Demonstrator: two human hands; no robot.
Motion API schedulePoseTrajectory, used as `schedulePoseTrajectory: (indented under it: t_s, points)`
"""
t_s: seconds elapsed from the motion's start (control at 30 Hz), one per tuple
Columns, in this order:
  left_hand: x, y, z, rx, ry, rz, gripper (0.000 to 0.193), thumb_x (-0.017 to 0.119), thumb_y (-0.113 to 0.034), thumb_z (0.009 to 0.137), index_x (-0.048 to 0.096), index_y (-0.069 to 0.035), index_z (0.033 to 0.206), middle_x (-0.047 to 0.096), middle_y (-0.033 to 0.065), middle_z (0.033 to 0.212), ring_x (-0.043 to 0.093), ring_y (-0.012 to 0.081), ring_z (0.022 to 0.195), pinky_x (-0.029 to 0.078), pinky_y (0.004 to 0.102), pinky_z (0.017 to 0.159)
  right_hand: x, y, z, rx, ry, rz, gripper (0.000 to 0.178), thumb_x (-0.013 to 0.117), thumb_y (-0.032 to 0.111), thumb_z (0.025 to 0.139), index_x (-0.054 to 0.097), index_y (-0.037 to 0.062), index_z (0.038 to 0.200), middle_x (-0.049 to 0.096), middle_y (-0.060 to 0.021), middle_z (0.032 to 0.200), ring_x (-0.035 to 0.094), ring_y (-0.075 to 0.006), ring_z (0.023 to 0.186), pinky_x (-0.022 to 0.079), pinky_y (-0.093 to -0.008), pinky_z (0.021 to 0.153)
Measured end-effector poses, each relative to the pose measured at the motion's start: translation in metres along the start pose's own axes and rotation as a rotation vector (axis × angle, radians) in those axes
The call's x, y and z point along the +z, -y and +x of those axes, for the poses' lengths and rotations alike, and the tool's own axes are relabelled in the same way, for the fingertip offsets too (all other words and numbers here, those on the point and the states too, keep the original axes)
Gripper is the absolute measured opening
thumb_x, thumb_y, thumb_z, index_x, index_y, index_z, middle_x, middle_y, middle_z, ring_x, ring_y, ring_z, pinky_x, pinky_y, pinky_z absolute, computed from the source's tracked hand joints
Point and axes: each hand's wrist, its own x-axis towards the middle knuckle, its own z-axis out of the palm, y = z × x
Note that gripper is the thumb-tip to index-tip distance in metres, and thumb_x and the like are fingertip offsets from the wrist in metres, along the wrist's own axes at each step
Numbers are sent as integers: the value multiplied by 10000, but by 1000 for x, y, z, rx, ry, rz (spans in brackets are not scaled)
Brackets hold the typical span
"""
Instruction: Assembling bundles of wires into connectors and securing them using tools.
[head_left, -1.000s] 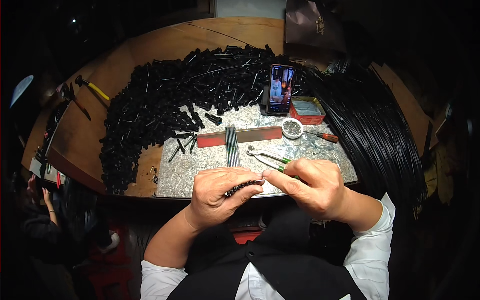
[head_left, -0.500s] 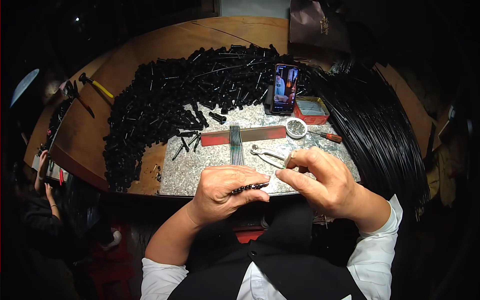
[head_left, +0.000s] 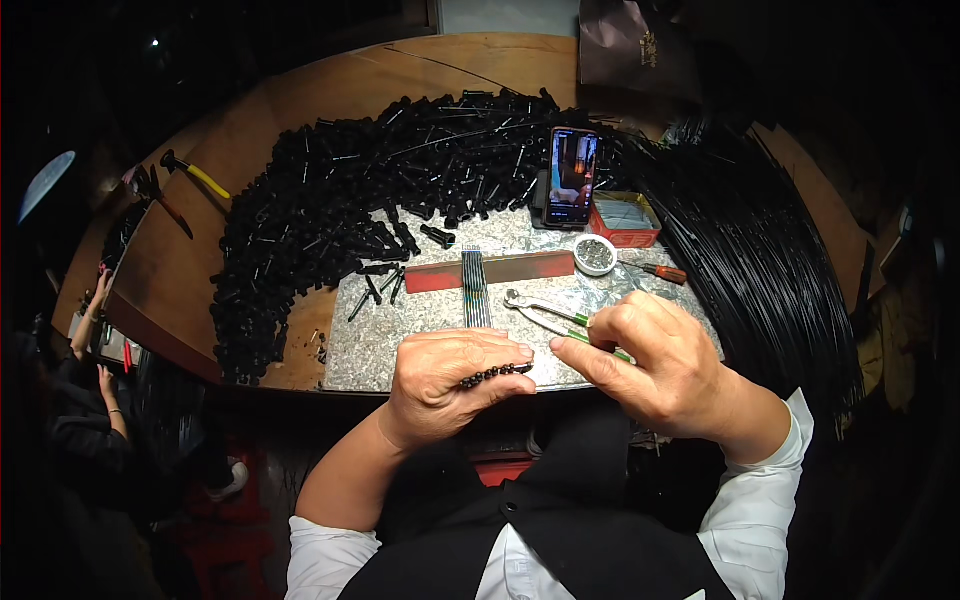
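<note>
Since a second ago, the right hand (head_left: 650,365) has drawn away from the left hand (head_left: 435,375), leaving a small gap. The left hand's fingers and thumb are closed on a flat bundle of slim, dark, shiny rods (head_left: 475,305); their near ends form a row of round black knobs (head_left: 497,375). That hand hides the rods' middle. The right hand's fingers are partly curled, one digit reaching leftward; I cannot tell whether they hold anything. It covers part of the green-handled pliers (head_left: 540,315). Beyond, the rods cross over a red-ended bar (head_left: 525,270), left of a white bowl (head_left: 594,272). Their long axis runs away from the person, far tips toward a heap of black parts (head_left: 400,165).
</note>
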Motion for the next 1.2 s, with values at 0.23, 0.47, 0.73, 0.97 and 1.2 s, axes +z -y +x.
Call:
schedulePoseTrajectory:
  t_s: [0.23, 0.47, 0.73, 0.97, 1.2]
  points:
    - [2, 2, 2, 18, 26, -13, 262, 774, -200, 700, 689, -14, 864, 702, 107, 794, 697, 252, 774, 545, 368, 767, -4, -3, 0, -35, -14, 57, 367, 658, 73, 684, 680, 67, 1050, 504, -43, 746, 472, -132, 602, 392, -245, 486]
    - [5, -2, 6, 87, 60, -28, 293, 800, -207, 662, 677, -13, 844, 694, 107, 794, 692, 252, 750, 558, 347, 718, -2, -1, 1, -19, -23, 247, 367, 683, 52, 675, 691, 61, 1042, 495, -47, 738, 469, -134, 599, 392, -239, 487]
    - [5, -3, 8, 98, 100, -66, 340, 795, -241, 638, 678, -8, 856, 690, 100, 778, 689, 256, 740, 554, 320, 669, 9, 7, 13, 165, -9, 605, 420, 759, 63, 692, 644, 19, 1093, 516, -60, 751, 507, -149, 651, 403, -239, 502]
    - [12, 13, -21, -108, 91, -113, 255, 736, -228, 745, 690, -23, 889, 691, 92, 769, 687, 235, 724, 540, 311, 632, 22, 5, 25, 204, 8, 796, 413, 763, 89, 707, 625, 2, 1087, 576, -83, 842, 532, -164, 697, 438, -284, 596]
    - [22, 52, -70, -220, 233, 283, 374, 770, -366, 680, 688, -75, 899, 669, 54, 925, 651, 252, 898, 524, 365, 751, 37, 7, 34, 47, 33, 435, 248, 711, 89, 724, 631, 33, 951, 531, -79, 778, 585, -241, 708, 473, -331, 597]
